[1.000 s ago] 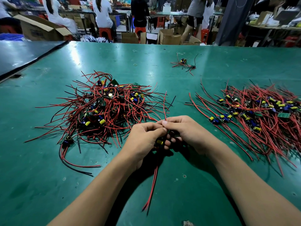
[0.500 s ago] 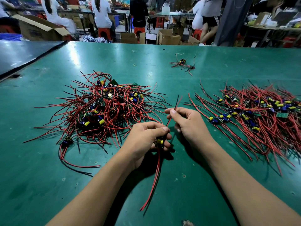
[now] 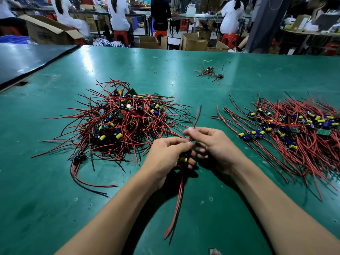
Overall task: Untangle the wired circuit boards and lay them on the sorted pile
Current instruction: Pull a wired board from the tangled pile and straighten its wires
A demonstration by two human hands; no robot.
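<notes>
Two piles flank our hands on the green worktop [image 3: 55, 181]. To our left sits the tangled heap [image 3: 119, 122] of red and black wires with small boards caught among them. To our right lies the sorted pile [image 3: 287, 129], its boards gathered along the middle and its wires fanned out roughly in parallel.

Between the two, our left hand [image 3: 165, 155] has its grip curled round one circuit board [image 3: 183, 159]. We see little of it beyond a yellow capacitor peeping out between the fingers. From that board the lower wires [image 3: 177, 207], red and black, run toward us over the worktop.

Our right hand [image 3: 217, 146] pinches the upper wires [image 3: 197, 115] between thumb and forefinger, just beyond the left thumb, and their free ends stick up and away from us. The two hands nearly touch.

Well apart from both piles lies a small stray cluster [image 3: 210, 71] of boards and wires. Past the worktop's far edge, people sit on red stools [image 3: 120, 34] among cardboard boxes [image 3: 148, 42].
</notes>
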